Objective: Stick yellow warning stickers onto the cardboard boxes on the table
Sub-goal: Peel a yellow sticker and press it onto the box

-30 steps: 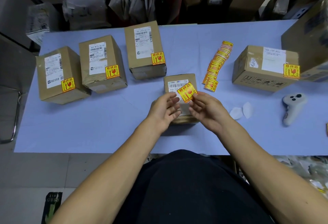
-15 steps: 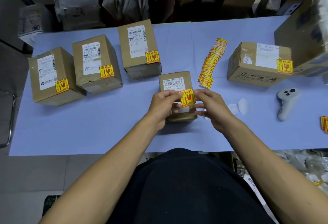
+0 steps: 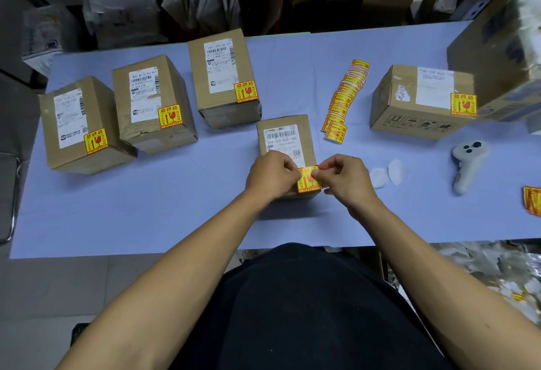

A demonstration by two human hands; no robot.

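— Both hands are working at the small box (image 3: 285, 126) near the table's (image 3: 146, 223) front edge. What are the fingers doing?

— The left hand (image 3: 270, 174) and right hand (image 3: 345, 177) are each pinching a top corner of the yellow sticker (image 3: 307, 183), which is lying at the box's near right corner.

— Where is room showing?

— Bare cloth is lying left of the box, before the three stickered boxes (image 3: 152, 103); rightward, the sticker strip (image 3: 344, 100), paper scraps (image 3: 386, 172) and controller (image 3: 467, 161) are sitting close.
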